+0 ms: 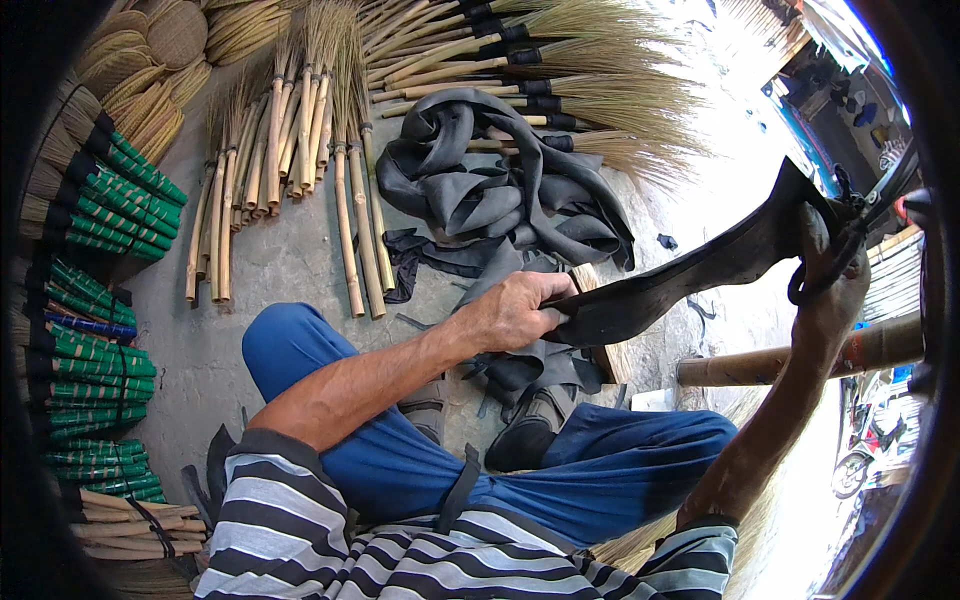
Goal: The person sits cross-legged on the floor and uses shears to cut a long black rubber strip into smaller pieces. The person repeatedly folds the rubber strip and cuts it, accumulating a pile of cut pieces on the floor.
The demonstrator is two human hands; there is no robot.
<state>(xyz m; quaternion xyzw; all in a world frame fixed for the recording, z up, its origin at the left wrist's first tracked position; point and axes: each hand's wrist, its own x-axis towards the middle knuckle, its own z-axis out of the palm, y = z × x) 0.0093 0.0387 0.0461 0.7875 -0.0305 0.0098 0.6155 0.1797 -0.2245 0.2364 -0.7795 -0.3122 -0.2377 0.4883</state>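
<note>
A wide black rubber strip [680, 290] is stretched between my two hands. My left hand [520, 312] is closed on its near end, thumb and fingers pinching the edge. Raised at the right, my right hand [835, 255] is closed round dark-handled scissors [878, 195], whose blades point up and away to the right. The strip's far end rises beside the right-hand fingers; whether the blades touch it is hard to tell. Below the strip, a wooden block [612, 345] stands among black rubber scraps [545, 375] between my feet.
A heap of black rubber sheeting [480, 180] lies ahead of me. Grass brooms with bamboo handles [290, 140] spread beyond it. Green-handled broom bundles [120, 210] line the left. A thick bamboo pole [740, 372] lies by my right forearm.
</note>
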